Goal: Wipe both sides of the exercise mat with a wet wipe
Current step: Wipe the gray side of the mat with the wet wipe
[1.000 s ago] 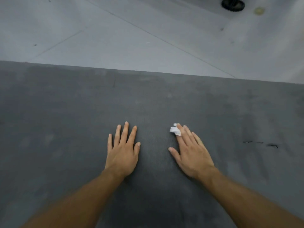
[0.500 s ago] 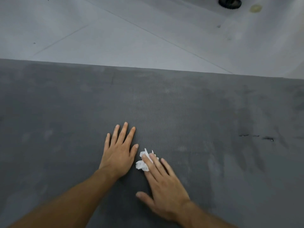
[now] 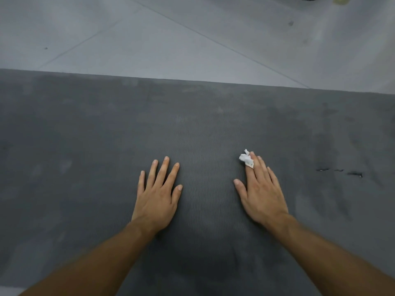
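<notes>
The dark grey exercise mat [image 3: 85, 146] lies flat on the floor and fills the lower two thirds of the view, its far edge running straight across from left to right. On it, right of centre, sits the wet wipe [image 3: 245, 160], a small crumpled white wad at the fingertips of the right hand [image 3: 261, 195]. That hand lies palm down on the mat with its fingers straight and close together and the thumb spread to the side. The fingertips press on the wipe, and a fold of it lies over the index finger; nothing is curled around it. The left hand [image 3: 157, 197] rests flat on the mat well apart from the wipe, palm down, fingers straight and slightly fanned, holding nothing. Both bare forearms reach in from the bottom edge of the view. To the right of the right hand, the mat's surface carries a short row of dark ragged marks [image 3: 339, 171], and paler and darker patches mottle it elsewhere. Beyond the far edge of the mat lies a light grey tiled floor [image 3: 149, 39] with thin joint lines crossing it.
</notes>
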A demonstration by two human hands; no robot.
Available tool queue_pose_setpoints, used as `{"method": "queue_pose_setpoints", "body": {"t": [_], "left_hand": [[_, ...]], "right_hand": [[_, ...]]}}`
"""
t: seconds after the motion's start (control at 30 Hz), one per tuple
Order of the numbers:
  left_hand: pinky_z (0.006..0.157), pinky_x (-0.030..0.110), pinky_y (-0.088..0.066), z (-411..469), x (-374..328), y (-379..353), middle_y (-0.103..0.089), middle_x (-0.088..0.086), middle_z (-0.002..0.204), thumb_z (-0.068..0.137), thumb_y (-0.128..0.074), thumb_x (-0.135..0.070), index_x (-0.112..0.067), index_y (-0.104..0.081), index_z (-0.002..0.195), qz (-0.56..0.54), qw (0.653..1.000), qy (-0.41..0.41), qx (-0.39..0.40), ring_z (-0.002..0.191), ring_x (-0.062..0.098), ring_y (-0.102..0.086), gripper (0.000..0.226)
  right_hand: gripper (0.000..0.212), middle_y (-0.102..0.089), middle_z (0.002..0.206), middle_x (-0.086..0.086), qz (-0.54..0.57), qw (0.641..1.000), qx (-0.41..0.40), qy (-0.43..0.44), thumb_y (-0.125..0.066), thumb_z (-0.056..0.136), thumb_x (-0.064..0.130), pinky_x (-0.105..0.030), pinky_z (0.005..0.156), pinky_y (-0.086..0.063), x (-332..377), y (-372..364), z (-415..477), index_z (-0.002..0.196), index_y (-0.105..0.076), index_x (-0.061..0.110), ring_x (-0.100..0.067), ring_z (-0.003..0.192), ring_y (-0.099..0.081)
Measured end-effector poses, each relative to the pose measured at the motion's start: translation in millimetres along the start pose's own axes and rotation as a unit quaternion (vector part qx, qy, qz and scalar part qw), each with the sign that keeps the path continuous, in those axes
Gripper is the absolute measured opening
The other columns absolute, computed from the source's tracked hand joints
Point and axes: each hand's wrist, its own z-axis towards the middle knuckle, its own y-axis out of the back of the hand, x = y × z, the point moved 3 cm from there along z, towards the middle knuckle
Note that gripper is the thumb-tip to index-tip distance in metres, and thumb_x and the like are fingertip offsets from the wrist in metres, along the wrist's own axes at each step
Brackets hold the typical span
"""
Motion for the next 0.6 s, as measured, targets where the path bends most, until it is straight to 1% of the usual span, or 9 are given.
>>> {"method": "queue_pose_setpoints", "body": {"t": [0.1,0.2,0.23,0.3,0.37,0.43,0.47,0.53,0.6], "left_hand": [[0.128,0.051,0.003,-1,-2,-1,0.011,-0.008,0.173,0.103,0.000,-0.058,-0.036,0.003,0.164,0.005,1.000,0.002,-0.013,0.158,0.018,0.018,0.065],[0.129,0.053,-0.003,-3,-6,-2,0.004,-0.006,0.173,0.105,-0.005,-0.055,-0.033,-0.005,0.165,0.010,1.000,0.009,-0.027,0.159,0.020,0.010,0.064],[0.128,0.054,-0.004,-3,-7,-3,0.002,-0.005,0.174,0.105,-0.006,-0.054,-0.033,-0.007,0.165,0.009,0.999,0.009,-0.030,0.160,0.021,0.009,0.064],[0.128,0.055,-0.006,-3,-6,-3,0.000,-0.004,0.174,0.106,-0.008,-0.053,-0.032,-0.008,0.165,0.011,0.999,0.005,-0.032,0.160,0.022,0.006,0.063],[0.128,0.056,-0.008,-4,-5,-5,-0.001,-0.003,0.174,0.107,-0.008,-0.053,-0.032,-0.009,0.165,0.017,0.999,0.001,-0.034,0.160,0.023,0.005,0.062],[0.128,0.056,-0.008,-4,-4,-6,-0.002,-0.003,0.174,0.107,-0.008,-0.053,-0.032,-0.009,0.165,0.019,0.999,0.000,-0.036,0.160,0.023,0.005,0.062],[0.128,0.056,-0.007,-4,-4,-6,-0.002,-0.003,0.174,0.107,-0.008,-0.053,-0.033,-0.009,0.165,0.018,0.999,0.000,-0.036,0.160,0.023,0.006,0.062],[0.128,0.056,-0.006,-3,-3,-6,-0.001,-0.004,0.174,0.107,-0.007,-0.053,-0.033,-0.008,0.165,0.018,0.999,-0.001,-0.035,0.160,0.023,0.006,0.062],[0.128,0.056,-0.004,-3,-3,-6,0.002,-0.004,0.174,0.106,-0.005,-0.054,-0.034,-0.005,0.165,0.019,0.999,-0.004,-0.031,0.160,0.022,0.009,0.062]], "right_hand": [[0.078,0.007,0.174,0.006,0.025,0.997,0.016,0.074,-0.031,0.103,0.056,-0.040,0.130,-0.014,19,0,-19,0.167,-0.009,0.017,-0.014,0.160,0.007],[0.082,0.007,0.174,0.004,0.034,0.982,0.054,0.175,-0.040,0.102,0.058,-0.040,0.128,-0.016,54,-9,-61,0.167,-0.010,0.017,-0.016,0.160,0.006],[0.083,0.006,0.175,0.003,0.028,0.975,0.061,0.211,-0.040,0.102,0.060,-0.040,0.126,-0.016,66,-13,-76,0.167,-0.011,0.017,-0.017,0.161,0.004],[0.080,-0.001,0.175,0.001,-0.011,0.959,0.054,0.279,-0.037,0.104,0.063,-0.039,0.123,-0.017,81,-22,-102,0.166,-0.019,0.015,-0.019,0.161,-0.003],[0.077,-0.008,0.174,-0.001,-0.051,0.946,0.044,0.317,-0.034,0.105,0.064,-0.038,0.121,-0.020,83,-28,-113,0.164,-0.028,0.015,-0.019,0.160,-0.010],[0.074,-0.008,0.175,0.001,-0.052,0.946,0.034,0.317,-0.038,0.104,0.061,-0.038,0.122,-0.020,73,-26,-106,0.163,-0.029,0.016,-0.017,0.160,-0.012],[0.075,-0.005,0.175,0.004,-0.043,0.953,0.032,0.299,-0.042,0.103,0.059,-0.038,0.123,-0.019,65,-22,-98,0.164,-0.027,0.018,-0.016,0.160,-0.012],[0.075,-0.002,0.174,0.008,-0.035,0.973,0.013,0.230,-0.044,0.101,0.054,-0.040,0.125,-0.018,38,-14,-73,0.165,-0.023,0.021,-0.015,0.159,-0.012],[0.072,-0.003,0.174,0.007,-0.050,0.989,-0.011,0.137,-0.037,0.103,0.052,-0.040,0.126,-0.019,3,-4,-48,0.165,-0.021,0.020,-0.016,0.159,-0.015]]}}
